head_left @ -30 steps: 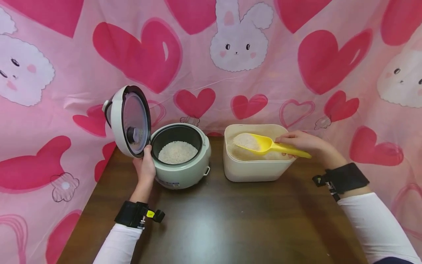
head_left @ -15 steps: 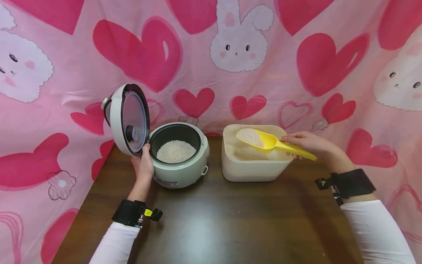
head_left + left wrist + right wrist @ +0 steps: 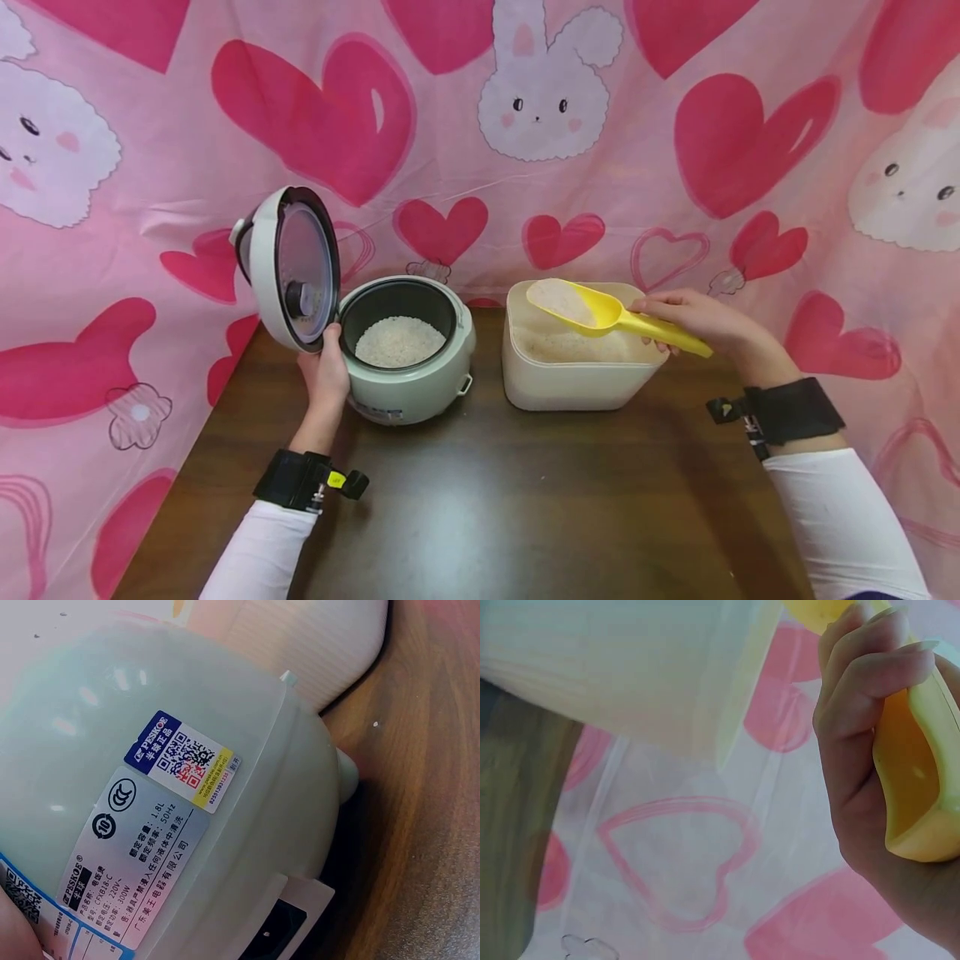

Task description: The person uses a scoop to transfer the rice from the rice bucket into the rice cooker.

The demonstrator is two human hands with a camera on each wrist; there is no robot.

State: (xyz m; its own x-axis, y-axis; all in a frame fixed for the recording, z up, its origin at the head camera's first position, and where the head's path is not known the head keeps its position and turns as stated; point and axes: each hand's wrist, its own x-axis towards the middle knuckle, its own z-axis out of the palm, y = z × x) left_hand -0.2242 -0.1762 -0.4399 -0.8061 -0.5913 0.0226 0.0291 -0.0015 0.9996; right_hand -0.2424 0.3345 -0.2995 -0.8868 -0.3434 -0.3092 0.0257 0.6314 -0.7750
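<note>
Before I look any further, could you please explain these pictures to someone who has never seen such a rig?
There is no robot here, just a person's two bare hands. A head-worn camera gives the wide view; a camera on each wrist gives the close-ups: the left one shows the rice cooker's labelled side, the right one the scoop's handle.

On the wooden table stand a pale green rice cooker, its lid open and white rice inside, and an off-white tub.

The right hand grips a yellow scoop over the tub, loaded with what looks like rice. The left hand is at the lid's lower edge, fingers partly hidden.
</note>
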